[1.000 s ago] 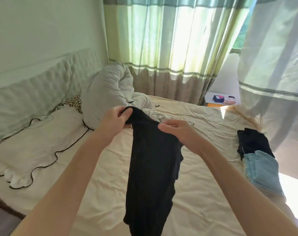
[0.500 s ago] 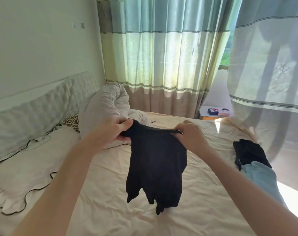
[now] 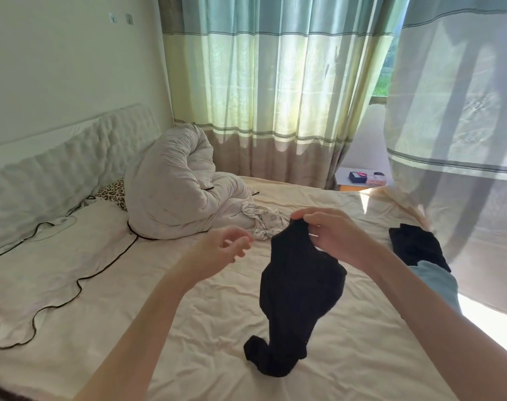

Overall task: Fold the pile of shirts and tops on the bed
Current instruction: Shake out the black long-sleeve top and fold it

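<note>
The right hand (image 3: 337,238) pinches the top edge of a black knitted top (image 3: 300,287), which hangs down so its lower end lies bunched on the cream bed sheet (image 3: 188,328). The left hand (image 3: 220,253) is just beside it, fingers (image 3: 240,244) loosely curled, holding nothing. A folded black garment (image 3: 417,244) and a folded light blue garment (image 3: 437,282) lie at the right.

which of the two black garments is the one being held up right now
The black top in the middle, pinched at its upper edge by the right hand with its lower end bunched on the sheet. The other black garment lies untouched at the right.
</note>
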A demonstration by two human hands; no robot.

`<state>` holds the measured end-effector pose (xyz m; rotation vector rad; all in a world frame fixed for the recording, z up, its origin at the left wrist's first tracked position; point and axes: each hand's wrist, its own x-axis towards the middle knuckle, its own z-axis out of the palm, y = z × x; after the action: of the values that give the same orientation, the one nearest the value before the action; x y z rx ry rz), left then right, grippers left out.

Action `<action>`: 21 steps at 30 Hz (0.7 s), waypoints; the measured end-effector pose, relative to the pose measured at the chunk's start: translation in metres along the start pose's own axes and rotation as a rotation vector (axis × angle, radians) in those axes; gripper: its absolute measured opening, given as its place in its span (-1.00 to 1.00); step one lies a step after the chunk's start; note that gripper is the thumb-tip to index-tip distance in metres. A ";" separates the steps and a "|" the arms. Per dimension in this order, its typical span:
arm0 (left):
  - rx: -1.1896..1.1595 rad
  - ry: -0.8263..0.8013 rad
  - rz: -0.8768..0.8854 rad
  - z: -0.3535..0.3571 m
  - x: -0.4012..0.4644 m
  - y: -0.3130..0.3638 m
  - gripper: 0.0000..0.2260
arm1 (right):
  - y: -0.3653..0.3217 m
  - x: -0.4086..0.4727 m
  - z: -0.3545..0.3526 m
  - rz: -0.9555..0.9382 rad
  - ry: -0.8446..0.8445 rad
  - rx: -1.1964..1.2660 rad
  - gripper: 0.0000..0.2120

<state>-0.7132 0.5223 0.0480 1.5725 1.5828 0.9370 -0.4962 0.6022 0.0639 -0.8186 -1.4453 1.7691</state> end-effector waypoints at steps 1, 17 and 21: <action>-0.026 0.049 0.022 0.005 0.004 0.003 -0.88 | -0.001 -0.003 0.001 0.009 -0.031 -0.007 -0.81; -0.191 -0.269 0.194 0.035 0.016 0.026 -0.96 | -0.047 -0.034 -0.005 -0.228 -0.030 -0.834 -0.76; -0.245 -0.291 0.242 0.031 0.008 0.033 -0.75 | -0.044 -0.037 0.004 -0.231 -0.061 -0.924 -0.75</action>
<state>-0.6700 0.5312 0.0617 1.6602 1.0537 0.9389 -0.4739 0.5751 0.1094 -0.9749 -2.3235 0.9054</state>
